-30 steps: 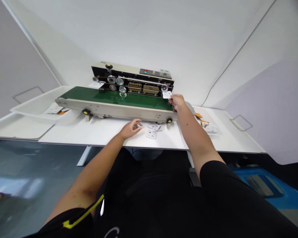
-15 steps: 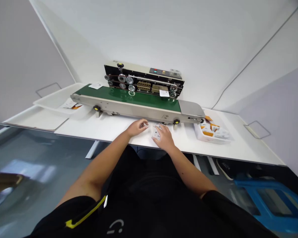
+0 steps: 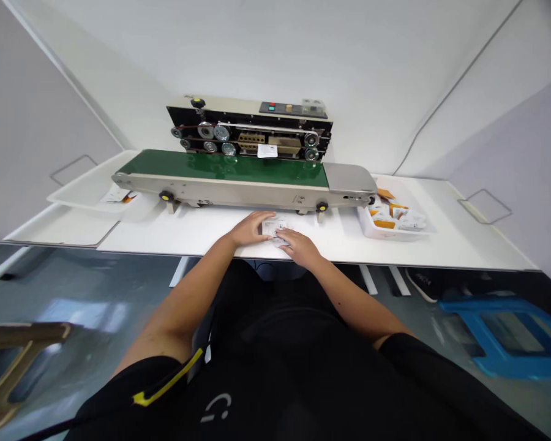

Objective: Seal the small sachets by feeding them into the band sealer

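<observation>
A small white printed packet (image 3: 274,228) lies on the white table just in front of the belt machine, between my two hands. My left hand (image 3: 251,229) holds its left side, thumb at the near edge and fingers at the far edge. From the right, my right hand (image 3: 300,247) grips the packet, its fingertips over the printed face and partly covering it. Behind them stands a band sealing machine (image 3: 252,131) with rollers and a green conveyor belt (image 3: 188,166). Another white packet (image 3: 267,150) stands upright at the sealing slot, its top edge in the machine.
A clear plastic bin (image 3: 395,234) with several white and orange packets stands at the right. To the left, a white tray (image 3: 80,195) under the belt end holds a few packets. On the floor are a blue plastic stool (image 3: 509,361) and a wooden stool (image 3: 27,334).
My left hand has closed in on the packet on the table. The packet in the sealer has travelled left, and the one at the belt's left end is gone from the belt.
</observation>
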Tool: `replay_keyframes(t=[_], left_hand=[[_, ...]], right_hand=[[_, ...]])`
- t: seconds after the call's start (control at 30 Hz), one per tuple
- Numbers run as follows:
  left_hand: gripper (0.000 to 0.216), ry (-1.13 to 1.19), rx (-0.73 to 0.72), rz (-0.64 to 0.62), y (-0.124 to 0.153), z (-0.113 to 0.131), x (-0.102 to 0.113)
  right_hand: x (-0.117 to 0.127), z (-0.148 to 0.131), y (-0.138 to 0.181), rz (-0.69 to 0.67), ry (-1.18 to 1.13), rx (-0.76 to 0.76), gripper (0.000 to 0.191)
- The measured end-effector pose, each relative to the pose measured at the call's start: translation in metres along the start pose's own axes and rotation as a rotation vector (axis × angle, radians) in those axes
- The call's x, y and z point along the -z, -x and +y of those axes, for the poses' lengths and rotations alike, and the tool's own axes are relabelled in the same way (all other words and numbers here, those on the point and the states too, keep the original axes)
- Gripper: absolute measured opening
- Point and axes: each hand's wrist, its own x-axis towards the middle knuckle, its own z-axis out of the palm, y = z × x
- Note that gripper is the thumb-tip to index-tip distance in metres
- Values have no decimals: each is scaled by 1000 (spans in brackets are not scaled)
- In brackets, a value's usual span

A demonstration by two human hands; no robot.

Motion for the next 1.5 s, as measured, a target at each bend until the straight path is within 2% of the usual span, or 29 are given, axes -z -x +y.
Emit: replay_keyframes(t=[0.1, 0.17, 0.3, 0.43, 0.5, 0.63, 0.7, 0.77, 0.83, 0.93, 1.03, 1.13, 1.23, 1.37, 1.43, 1.5], left_hand=[[75, -75, -48, -82, -2, -1, -3], [68, -65, -32, -60, -2, -2, -5], [71, -45, -2, 107, 1, -3, -1], [83, -122, 25, 322, 4, 2, 1], [92, -162, 20, 357, 4, 4, 0], [97, -193, -52, 319, 6, 2, -4], [99, -203, -77, 307, 8, 2, -4], [103, -215, -75, 284, 9, 3, -5], [100, -230, -65, 227, 8, 6, -5], [83, -238, -84, 84, 2, 11, -6], [75, -195, -84, -38, -5, 11, -8], [74, -174, -34, -76, -7, 7, -9], [69, -194, -12, -97, -6, 4, -10], [62, -179, 5, -45, -4, 3, -11], [53, -161, 7, 12, -4, 2, -12], [41, -142, 14, 68, -4, 1, -13]], right_hand=[[-2, 4, -2, -10, -47, 27, 49], [-2, 4, -2, 21, -51, 12, 51], [1, -3, -1, 182, -2, -84, 58], [1, -17, -13, 299, -19, -168, 40], [-4, -26, -25, 323, -140, -192, 33], [-14, -39, -47, 338, -540, -248, 26], [-13, -41, -54, 388, -644, -299, 23], [0, -39, -58, 450, -687, -319, 19], [27, -32, -64, 506, -742, -323, 17], [87, -14, -78, 636, -762, -362, 17], [149, 10, -97, 792, -611, -443, 18], [189, 33, -117, 845, -516, -522, 15], [201, 48, -141, 806, -580, -619, 15], [198, 52, -169, 699, -637, -691, 15], [196, 50, -173, 671, -537, -657, 8], [191, 43, -166, 729, -328, -559, 14]])
